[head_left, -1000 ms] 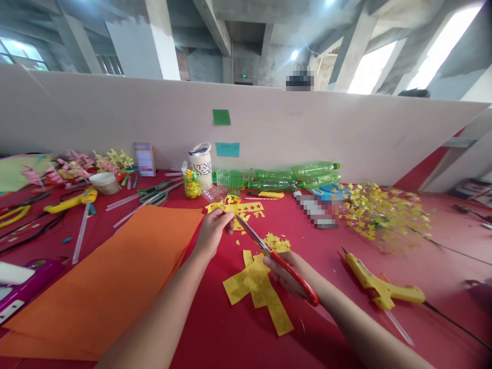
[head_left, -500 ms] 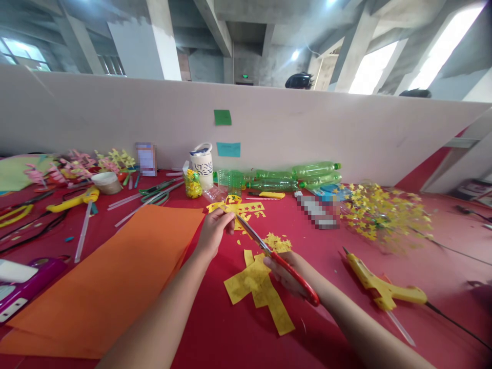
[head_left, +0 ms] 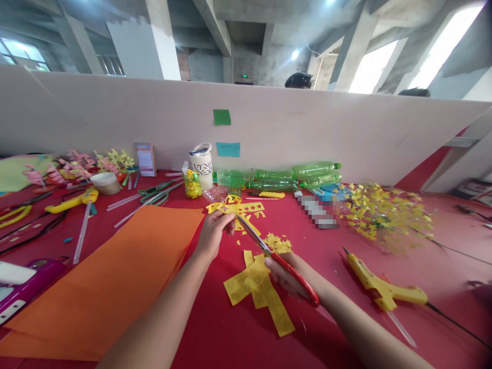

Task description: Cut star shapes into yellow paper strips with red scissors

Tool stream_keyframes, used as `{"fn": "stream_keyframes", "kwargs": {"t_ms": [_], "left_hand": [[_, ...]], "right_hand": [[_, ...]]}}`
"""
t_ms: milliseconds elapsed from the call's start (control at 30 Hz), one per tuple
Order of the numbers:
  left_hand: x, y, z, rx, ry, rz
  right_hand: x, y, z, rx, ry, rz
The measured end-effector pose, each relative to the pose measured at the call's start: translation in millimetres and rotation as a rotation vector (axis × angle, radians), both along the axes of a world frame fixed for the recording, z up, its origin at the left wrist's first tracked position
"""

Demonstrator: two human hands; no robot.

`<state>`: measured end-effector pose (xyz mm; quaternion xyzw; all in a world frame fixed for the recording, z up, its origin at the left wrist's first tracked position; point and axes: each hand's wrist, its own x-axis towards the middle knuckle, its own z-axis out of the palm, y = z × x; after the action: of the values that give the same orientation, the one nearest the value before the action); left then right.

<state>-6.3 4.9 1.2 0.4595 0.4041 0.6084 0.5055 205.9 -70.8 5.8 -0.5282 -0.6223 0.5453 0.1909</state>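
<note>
My right hand (head_left: 288,274) is closed around the handles of red-handled scissors (head_left: 282,264), whose blades point up and to the left. Between the thumb and fingers of my left hand (head_left: 215,233) is a piece of yellow paper (head_left: 227,208), and the blade tips reach it. Its outline partly merges with the star-punched yellow strips (head_left: 251,207) behind. Below the scissors lie crossed yellow strips (head_left: 255,284) with faint drawn lines. A pile of small yellow stars (head_left: 277,243) sits just beyond my right hand.
Orange sheets (head_left: 134,271) lie at the left. A yellow glue gun (head_left: 380,284) rests at the right, near a bunch of star-tipped stems (head_left: 384,212). Green plastic bottles (head_left: 277,183) and a white cup (head_left: 202,166) stand along the partition (head_left: 307,128). A yellow cutter (head_left: 272,195) lies before them.
Both hands keep almost the same place. The scissor blades and the yellow piece show hardly any shift.
</note>
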Motion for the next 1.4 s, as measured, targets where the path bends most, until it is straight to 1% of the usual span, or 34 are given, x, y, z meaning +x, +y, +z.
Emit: {"fn": "stream_keyframes", "kwargs": {"t_ms": [200,333,500,700,800,900,1133,1400], "left_hand": [[1.5,-1.8,0.4,-0.016,-0.036,-0.032],[4.5,-3.7,0.5,-0.017,-0.071,-0.061],[8.9,-6.9,0.5,-0.003,-0.107,-0.096],[13.1,-9.4,-0.7,0.004,-0.103,-0.068],[15.0,-11.1,-0.5,0.005,-0.082,-0.038],[16.8,-12.9,0.2,0.008,-0.055,-0.020],[20.3,-14.6,0.9,0.005,-0.013,-0.019],[18.4,-12.2,-1.2,0.014,-0.075,-0.067]], "right_hand": [[-0.1,-2.1,2.5,0.030,0.029,0.007],[-1.4,-2.1,4.2,0.015,0.035,0.012],[-4.2,-4.1,5.9,-0.010,0.044,-0.019],[-6.1,-6.4,6.9,-0.010,0.062,-0.037],[-6.0,-5.2,4.7,-0.019,0.086,-0.039],[-6.0,-3.7,1.8,-0.017,0.064,-0.040],[-6.5,-3.4,-0.3,-0.023,0.055,-0.046],[-9.0,-5.5,2.7,-0.040,0.077,-0.073]]}}
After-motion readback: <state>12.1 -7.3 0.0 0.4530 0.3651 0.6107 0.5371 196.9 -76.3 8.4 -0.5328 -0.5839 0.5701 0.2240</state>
